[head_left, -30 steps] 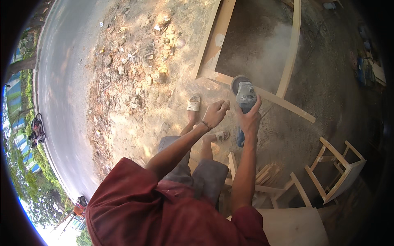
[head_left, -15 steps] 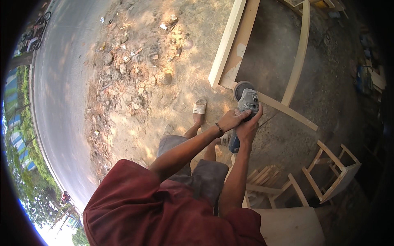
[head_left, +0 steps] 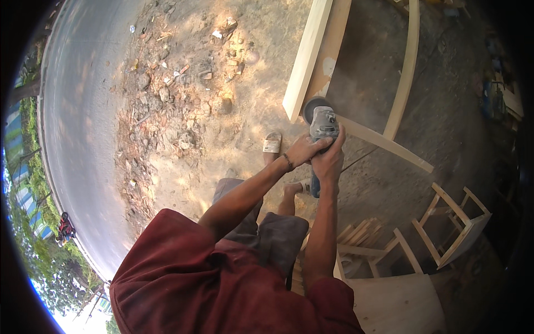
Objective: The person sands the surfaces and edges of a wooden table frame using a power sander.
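Note:
Both my hands grip an angle grinder [head_left: 324, 123] with a grey, dusty head, a round disc and a blue body. My left hand [head_left: 305, 150] is closed on it just behind the head, thumb on top. Around the body from the other side wraps my right hand [head_left: 329, 162]. The dark disc [head_left: 315, 107] is at the near left corner of a pale wooden frame [head_left: 384, 145], where the near rail meets the long side beam [head_left: 305, 72]. Whether the disc touches the wood, I cannot tell. A worn, light patch shows on the board beside that beam.
Stones and broken brick [head_left: 167, 94] litter the dirt on the left, with a paved road [head_left: 78, 111] beyond and a motorbike [head_left: 65, 228] on it. A small wooden stool-like frame [head_left: 453, 222], wood strips [head_left: 360, 236] and a pale panel [head_left: 397, 303] stand or lie at the lower right.
The grinder and both hands have moved left and slightly away from me along the near rail, toward the frame's corner. On the road, the motorbike has come nearer.

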`<state>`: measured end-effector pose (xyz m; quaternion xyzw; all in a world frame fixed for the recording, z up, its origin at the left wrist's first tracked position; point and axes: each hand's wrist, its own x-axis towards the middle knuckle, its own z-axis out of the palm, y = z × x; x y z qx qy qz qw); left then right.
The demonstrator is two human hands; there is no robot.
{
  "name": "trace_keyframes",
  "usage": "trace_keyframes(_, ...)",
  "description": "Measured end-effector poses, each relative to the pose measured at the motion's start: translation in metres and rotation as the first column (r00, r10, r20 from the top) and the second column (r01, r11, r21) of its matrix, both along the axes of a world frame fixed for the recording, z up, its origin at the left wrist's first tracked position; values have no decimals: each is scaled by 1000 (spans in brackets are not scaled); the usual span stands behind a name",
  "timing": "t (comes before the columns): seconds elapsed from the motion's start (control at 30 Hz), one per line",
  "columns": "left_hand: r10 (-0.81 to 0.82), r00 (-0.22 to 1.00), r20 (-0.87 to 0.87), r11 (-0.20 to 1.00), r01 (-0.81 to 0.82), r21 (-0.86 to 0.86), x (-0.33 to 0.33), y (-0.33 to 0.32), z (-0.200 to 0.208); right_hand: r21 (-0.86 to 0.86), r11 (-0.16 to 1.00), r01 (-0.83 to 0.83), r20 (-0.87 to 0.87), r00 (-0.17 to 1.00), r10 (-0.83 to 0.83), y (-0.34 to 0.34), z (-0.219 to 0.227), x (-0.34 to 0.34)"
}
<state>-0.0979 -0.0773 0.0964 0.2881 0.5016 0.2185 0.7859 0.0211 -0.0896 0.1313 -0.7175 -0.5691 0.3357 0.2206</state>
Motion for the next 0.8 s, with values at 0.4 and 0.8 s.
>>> trace_keyframes(0.4,28,995,96,998,-32,46,17,1,-2,-104,988,115,5,993,-115,-5,4,9)
trace_keyframes(0.8,-53,997,52,997,55,-54,0,10,11,-85,993,85,-17,996,-87,1,15,-2)
